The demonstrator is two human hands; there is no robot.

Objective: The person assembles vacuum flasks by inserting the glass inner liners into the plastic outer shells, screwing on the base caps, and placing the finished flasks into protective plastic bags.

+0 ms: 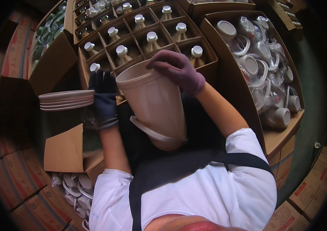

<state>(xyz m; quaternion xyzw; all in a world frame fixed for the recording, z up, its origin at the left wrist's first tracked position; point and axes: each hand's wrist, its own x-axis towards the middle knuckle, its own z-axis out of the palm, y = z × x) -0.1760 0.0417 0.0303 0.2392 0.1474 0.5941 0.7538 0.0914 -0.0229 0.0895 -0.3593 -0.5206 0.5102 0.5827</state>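
Observation:
A tall cream plastic flask casing [154, 104] leans in front of my body, its wide open rim up and its narrower end down near my apron. A curved band like a carrying handle [148, 130] crosses that lower end. My right hand [179, 71], in a mauve glove, grips the far right of the rim, fingers bent over it. To the left of the casing, my left hand [103, 98] in a dark glove has its fingers stretched out. Several pale round rims in a stack [66, 101] lie against its left side; what supports them is hidden.
Ahead, a divided carton [209, 57] holds several silvery bottles [152, 40] with white caps. At right, an open carton [256, 127] contains bagged pale plastic parts [248, 63]. Green items [51, 30] fill a box at far left. More pale parts [78, 196] lie lower left, near stacked cartons [21, 181].

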